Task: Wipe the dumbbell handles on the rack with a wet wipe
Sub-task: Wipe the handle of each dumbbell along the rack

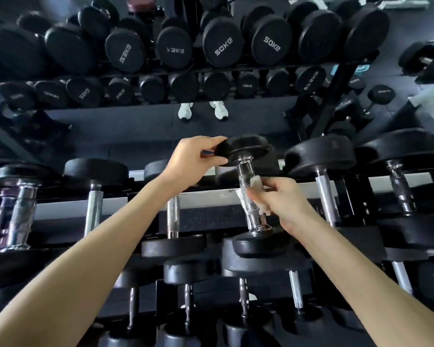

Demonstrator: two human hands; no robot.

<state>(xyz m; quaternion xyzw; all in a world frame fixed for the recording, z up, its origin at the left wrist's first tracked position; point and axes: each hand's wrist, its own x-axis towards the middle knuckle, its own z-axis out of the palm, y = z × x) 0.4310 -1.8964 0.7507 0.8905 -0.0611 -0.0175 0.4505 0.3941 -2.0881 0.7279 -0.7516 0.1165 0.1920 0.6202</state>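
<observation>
Left hand (194, 162): I hold the far head of the dumbbell (248, 147); my fingers (212, 141) are curled over its edge and my thumb presses from below.
Right hand (283, 200): my fingers (257, 196) are closed around the wet wipe (255, 183) and press it on the handle (243, 169).
Wet wipe: white and crumpled, on the right side of the chrome handle, about at its middle; part of it is hidden under my fingers.
Dumbbell: on the top row of the rack (206, 198), a little slanted, its near head low, beside my right wrist.
Neighbours: one dumbbell with a chrome handle just to the left (173, 212), one to the right (323, 196), both apart from my hands.
Lower row (188, 304): smaller dumbbells, below my arms.
Mirror (135, 126): behind the rack; it shows rows of black dumbbells with reversed letters and a pair of white shoes (186, 111).
</observation>
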